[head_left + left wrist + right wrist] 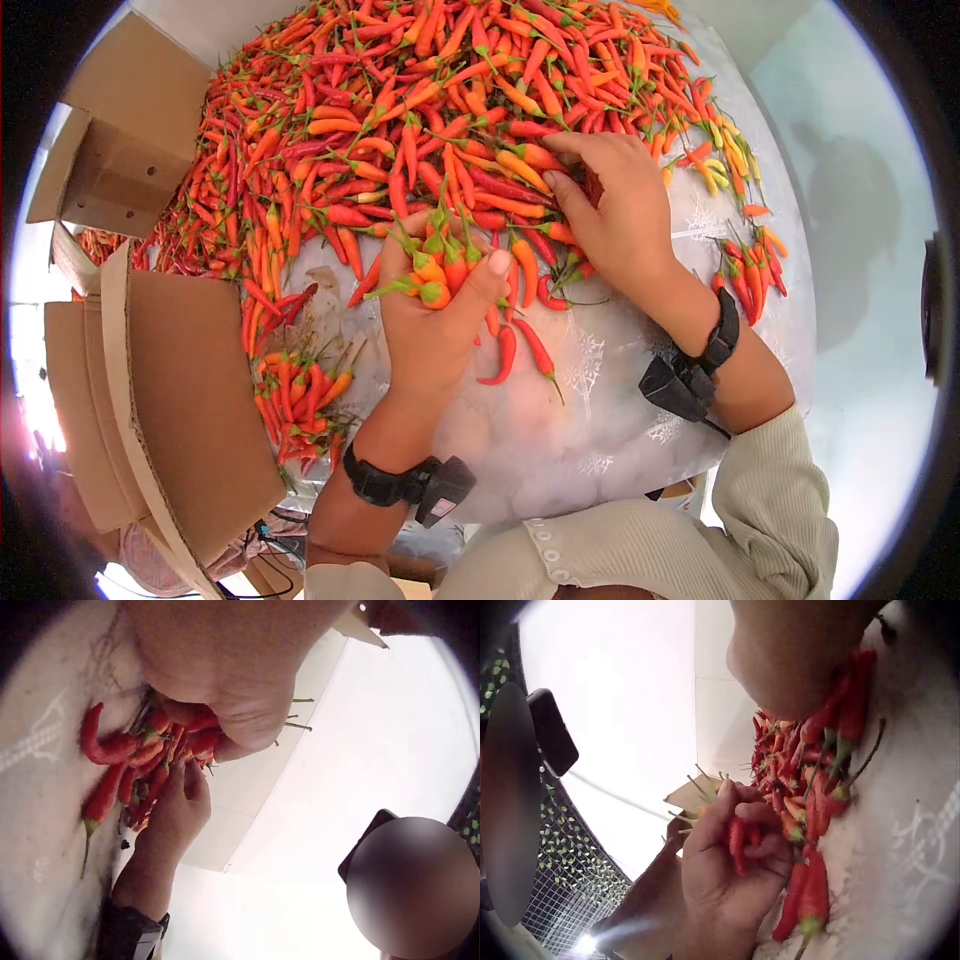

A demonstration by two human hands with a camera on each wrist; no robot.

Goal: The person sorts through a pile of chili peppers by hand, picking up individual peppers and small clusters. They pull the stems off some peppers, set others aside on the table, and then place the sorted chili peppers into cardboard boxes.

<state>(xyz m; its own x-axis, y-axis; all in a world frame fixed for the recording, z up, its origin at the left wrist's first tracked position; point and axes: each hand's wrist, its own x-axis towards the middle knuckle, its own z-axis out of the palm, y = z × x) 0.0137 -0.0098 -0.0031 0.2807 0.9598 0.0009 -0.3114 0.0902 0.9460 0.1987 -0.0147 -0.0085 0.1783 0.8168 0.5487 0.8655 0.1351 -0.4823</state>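
My left hand holds a small bunch of red and orange chili peppers, green stems up, with the thumb across them. In the right wrist view, red tips poke out below the curled fingers of that hand. At the near edge of the big heap of chilies, my right hand pinches an orange-red chili pepper between thumb and forefinger. Its other fingers are partly hidden. Two loose red chilies lie on the covered surface just right of the left hand.
A smaller chili pile lies at the left beside an open cardboard box. Another little cluster sits right of the right wrist, with yellowish chilies beyond. A patterned plastic cover lies underneath.
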